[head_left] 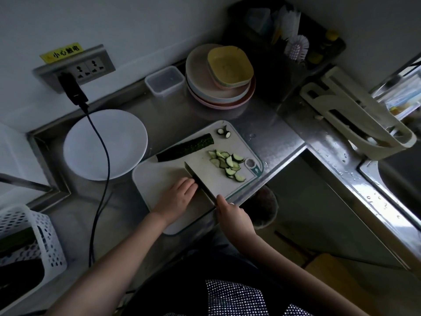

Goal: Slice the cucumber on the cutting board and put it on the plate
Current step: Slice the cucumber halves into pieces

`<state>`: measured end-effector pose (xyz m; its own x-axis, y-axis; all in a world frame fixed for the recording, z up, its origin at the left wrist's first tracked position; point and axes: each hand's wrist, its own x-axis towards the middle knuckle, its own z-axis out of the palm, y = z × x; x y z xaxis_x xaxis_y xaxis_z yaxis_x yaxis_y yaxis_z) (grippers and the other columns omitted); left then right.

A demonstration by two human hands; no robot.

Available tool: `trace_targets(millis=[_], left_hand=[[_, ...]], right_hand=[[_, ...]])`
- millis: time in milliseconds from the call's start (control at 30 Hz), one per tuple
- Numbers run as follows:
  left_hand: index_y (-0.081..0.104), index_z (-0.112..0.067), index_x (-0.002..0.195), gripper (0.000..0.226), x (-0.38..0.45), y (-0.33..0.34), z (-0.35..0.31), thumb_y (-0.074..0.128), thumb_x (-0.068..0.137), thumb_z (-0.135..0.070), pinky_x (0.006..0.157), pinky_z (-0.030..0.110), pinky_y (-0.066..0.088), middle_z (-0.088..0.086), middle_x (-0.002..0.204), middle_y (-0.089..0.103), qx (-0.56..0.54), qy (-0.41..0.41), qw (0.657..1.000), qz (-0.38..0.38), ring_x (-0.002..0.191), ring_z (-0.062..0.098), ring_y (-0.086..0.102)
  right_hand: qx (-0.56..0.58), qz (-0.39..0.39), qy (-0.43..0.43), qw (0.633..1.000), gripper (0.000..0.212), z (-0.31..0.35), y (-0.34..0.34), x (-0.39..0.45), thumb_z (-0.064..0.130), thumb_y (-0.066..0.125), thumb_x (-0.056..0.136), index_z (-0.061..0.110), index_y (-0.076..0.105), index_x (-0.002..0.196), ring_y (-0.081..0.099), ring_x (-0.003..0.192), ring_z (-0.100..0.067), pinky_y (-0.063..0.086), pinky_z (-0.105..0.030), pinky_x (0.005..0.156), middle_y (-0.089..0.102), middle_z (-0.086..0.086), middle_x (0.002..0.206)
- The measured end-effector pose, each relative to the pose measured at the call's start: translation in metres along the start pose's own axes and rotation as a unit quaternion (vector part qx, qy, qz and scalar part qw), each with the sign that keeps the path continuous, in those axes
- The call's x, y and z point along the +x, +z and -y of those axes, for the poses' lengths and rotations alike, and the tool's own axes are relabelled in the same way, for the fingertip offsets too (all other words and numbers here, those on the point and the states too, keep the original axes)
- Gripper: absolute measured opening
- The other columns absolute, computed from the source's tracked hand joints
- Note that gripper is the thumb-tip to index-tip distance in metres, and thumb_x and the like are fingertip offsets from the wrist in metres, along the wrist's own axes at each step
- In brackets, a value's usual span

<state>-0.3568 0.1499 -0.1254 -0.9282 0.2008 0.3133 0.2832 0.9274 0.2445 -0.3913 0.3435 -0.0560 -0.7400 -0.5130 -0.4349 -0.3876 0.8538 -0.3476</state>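
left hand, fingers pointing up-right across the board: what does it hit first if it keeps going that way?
The knife. The left hand lies on the cutting board with its fingertips already at or against the blade's flat side. Beyond the blade lie the cucumber slices. Actual contact is hard to judge in the dim light.

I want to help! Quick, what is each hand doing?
Left hand: fingers flat on the cutting board, beside the knife.
Right hand: holding the knife handle.

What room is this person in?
Most likely a kitchen. A cutting board with a cucumber and cut slices lies on a steel counter, a stack of plates stands by the wall, and what looks like a sink shows at the right.
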Motion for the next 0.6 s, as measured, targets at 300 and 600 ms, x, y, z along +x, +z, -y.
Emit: trace_targets(millis=[300,600], left_hand=[[0.062,0.003,0.103,0.033,0.002,-0.006,-0.003,0.040,0.079,-0.004,0.078,0.038,0.055,0.019,0.096,0.061,0.013,-0.010,1.000,-0.006,0.096,0.028,0.046],[0.046,-0.004,0.107,0.028,0.003,-0.007,-0.006,0.040,0.079,-0.005,0.075,0.037,0.055,0.018,0.097,0.062,-0.011,-0.033,0.999,-0.024,0.098,0.027,0.046]], right_hand=[[0.001,-0.044,-0.011,0.999,0.007,0.006,-0.008,-0.008,0.015,0.037,0.096,0.017,0.033,0.101,0.059,0.070,-0.037,0.038,-0.036,0.051,0.057,-0.010,0.079],[-0.012,-0.024,-0.010,1.000,0.011,-0.003,0.004,-0.009,0.015,0.040,0.096,0.019,0.030,0.099,0.060,0.069,-0.035,0.042,-0.038,0.054,0.055,-0.009,0.079]])
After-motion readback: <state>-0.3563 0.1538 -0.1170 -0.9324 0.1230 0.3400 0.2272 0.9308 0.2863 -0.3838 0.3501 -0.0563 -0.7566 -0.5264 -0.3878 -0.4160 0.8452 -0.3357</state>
